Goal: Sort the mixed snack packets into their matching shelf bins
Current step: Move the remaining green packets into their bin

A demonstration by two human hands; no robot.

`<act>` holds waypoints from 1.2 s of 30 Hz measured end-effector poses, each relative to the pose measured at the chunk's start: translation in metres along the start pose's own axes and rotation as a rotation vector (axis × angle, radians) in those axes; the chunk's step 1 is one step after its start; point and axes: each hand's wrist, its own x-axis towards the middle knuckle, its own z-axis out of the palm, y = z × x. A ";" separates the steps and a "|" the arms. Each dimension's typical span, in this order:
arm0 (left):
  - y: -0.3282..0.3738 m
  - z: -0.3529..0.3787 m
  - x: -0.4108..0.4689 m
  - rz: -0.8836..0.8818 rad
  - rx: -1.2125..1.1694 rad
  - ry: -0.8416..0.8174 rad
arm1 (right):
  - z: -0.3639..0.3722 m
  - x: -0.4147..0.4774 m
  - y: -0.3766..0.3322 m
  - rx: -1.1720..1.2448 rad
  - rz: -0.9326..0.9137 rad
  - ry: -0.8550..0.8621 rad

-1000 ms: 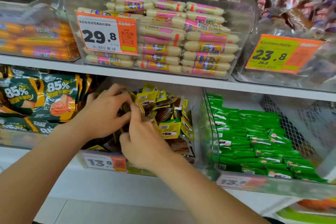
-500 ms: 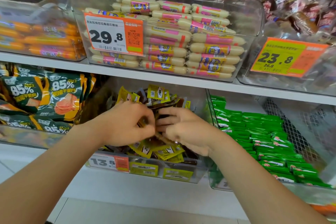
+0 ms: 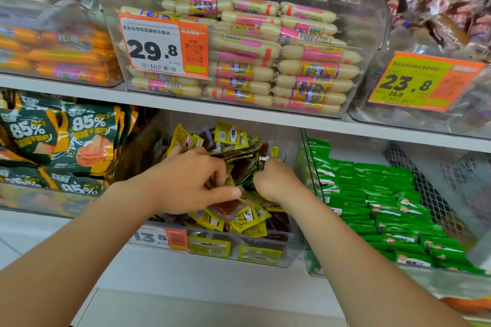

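— Where are the snacks?
— The yellow packets (image 3: 239,220) lie heaped in the clear middle bin (image 3: 265,260) on the lower shelf (image 3: 212,284). Some of them show brown contents.
— And the hands?
— Both are in the heap. The left hand (image 3: 186,183) curls its fingers over several packets, thumb stretched beneath, so its grip holds them. The right hand (image 3: 273,180) is balled up just beside it. Whether its grip holds a packet I cannot tell.
— What lies around that?
— A 13.8 price tag (image 3: 156,237) sits on the bin's front. Green packets (image 3: 385,207) fill the bin to the right, and dark green 85% bags (image 3: 87,141) stand to the left. On the upper shelf (image 3: 186,106), a bin of pale sausages (image 3: 305,69) carries a 29.8 tag (image 3: 162,48). A 23.8 tag (image 3: 414,82) is to its right.
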 end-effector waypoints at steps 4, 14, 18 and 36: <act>0.003 0.001 -0.004 0.012 0.082 -0.065 | -0.001 0.002 -0.001 0.141 0.075 -0.057; 0.009 0.001 -0.001 0.036 0.020 -0.008 | 0.007 0.021 0.013 0.016 -0.018 0.007; 0.009 -0.001 -0.001 0.025 0.013 0.013 | 0.013 0.022 0.019 -0.047 -0.144 0.153; 0.020 -0.005 -0.002 -0.199 0.015 0.285 | -0.017 -0.010 0.031 0.210 -0.381 0.169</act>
